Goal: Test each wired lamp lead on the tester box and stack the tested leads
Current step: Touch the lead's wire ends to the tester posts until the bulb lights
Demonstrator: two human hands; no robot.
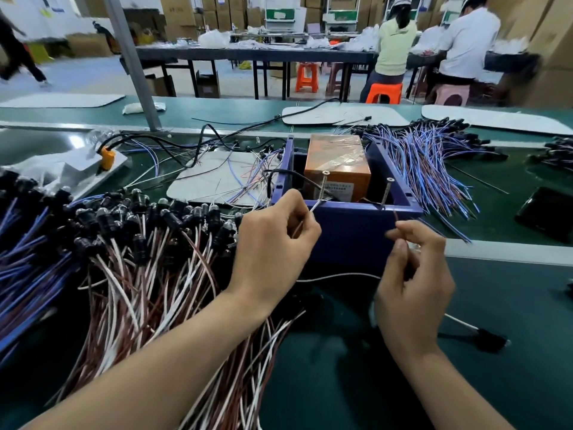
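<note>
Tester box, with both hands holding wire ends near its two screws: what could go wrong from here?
The white wire end pinched by the left hand and the brown wire end in the right hand could miss or slip off the upright screws, giving a false fail. The brown-and-white lead pile beside the left hand could snag the held lead.

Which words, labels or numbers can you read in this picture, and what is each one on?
No text here can be read.
White label on the orange block in the blue box: print too small and blurred.
Labels on the cartons at the back: blurred.
Papers on the wall: blurred.
</note>
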